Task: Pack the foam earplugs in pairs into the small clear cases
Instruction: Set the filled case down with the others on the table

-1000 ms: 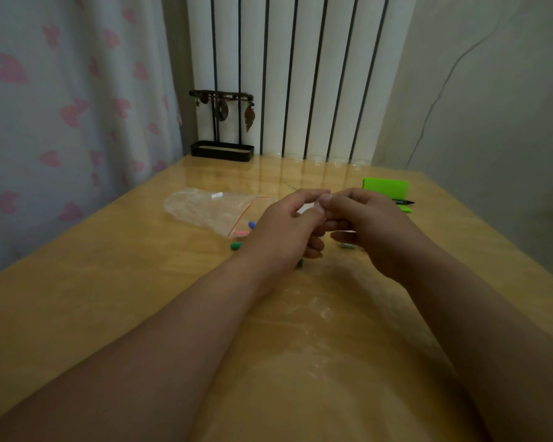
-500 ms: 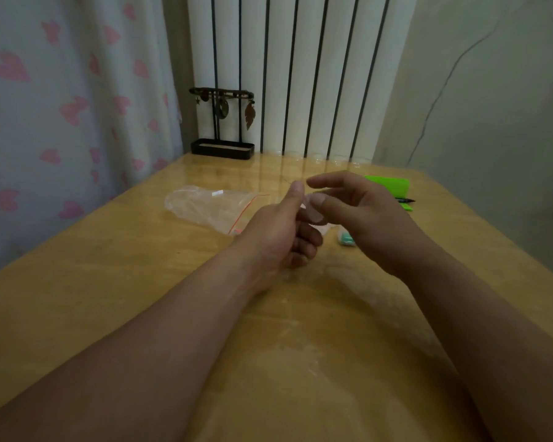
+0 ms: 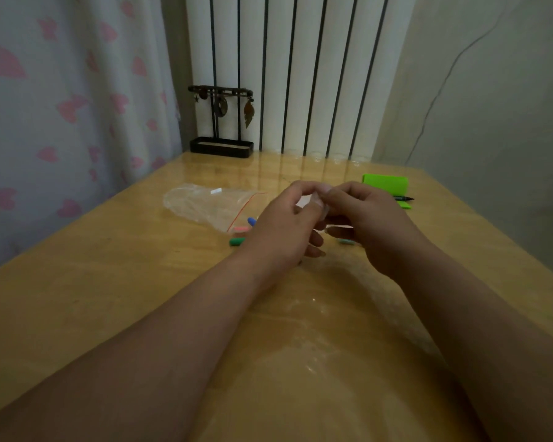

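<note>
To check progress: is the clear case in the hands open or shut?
Cannot tell: the left hand and right hand pinch the clear case, covering most of it.

The white curtain [image 3: 61, 106] carries scattered pink hearts. The white wall panel [image 3: 300, 74] has black vertical stripes. On the honey-yellow wooden counter [image 3: 109, 282]: clear plastic bag [image 3: 205, 204] with a red zip line, blue foam earplug [image 3: 252, 221], pink foam earplug [image 3: 241, 229], green foam earplug [image 3: 237, 241], pale teal foam earplug [image 3: 345, 241], lime-green block [image 3: 385, 183]. The small plastic case [image 3: 316, 204] is clear.
</note>
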`<state>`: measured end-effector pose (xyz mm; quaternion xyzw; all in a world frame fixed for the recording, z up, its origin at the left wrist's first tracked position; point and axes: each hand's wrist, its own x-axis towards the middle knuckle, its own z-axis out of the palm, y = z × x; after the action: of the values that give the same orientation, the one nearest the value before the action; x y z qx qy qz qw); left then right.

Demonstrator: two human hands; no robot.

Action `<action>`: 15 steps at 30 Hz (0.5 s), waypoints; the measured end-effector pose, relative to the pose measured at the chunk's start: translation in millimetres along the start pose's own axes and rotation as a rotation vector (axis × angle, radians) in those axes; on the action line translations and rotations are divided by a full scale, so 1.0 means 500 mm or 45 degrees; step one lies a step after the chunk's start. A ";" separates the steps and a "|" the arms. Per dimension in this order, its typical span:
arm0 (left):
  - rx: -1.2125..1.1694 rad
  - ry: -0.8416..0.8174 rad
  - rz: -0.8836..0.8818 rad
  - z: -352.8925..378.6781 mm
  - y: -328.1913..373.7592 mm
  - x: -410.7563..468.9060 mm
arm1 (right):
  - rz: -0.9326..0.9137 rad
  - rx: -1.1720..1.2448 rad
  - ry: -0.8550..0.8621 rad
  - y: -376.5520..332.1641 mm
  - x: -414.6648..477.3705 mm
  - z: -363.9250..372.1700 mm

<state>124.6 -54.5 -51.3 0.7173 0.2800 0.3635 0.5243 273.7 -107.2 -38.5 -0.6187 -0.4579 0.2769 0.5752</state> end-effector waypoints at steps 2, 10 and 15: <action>0.011 0.004 0.010 0.001 -0.004 0.002 | 0.026 0.001 -0.026 0.000 0.000 0.000; -0.151 0.162 -0.063 -0.006 0.003 0.002 | 0.099 0.037 0.064 0.004 0.010 0.005; -0.548 0.008 -0.296 -0.008 0.014 0.002 | 0.012 -0.104 0.134 -0.005 0.008 -0.015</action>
<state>121.9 -53.5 -43.5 0.5511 0.2783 0.3542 0.7024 281.3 -107.5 -34.0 -0.6575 -0.4349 0.2279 0.5715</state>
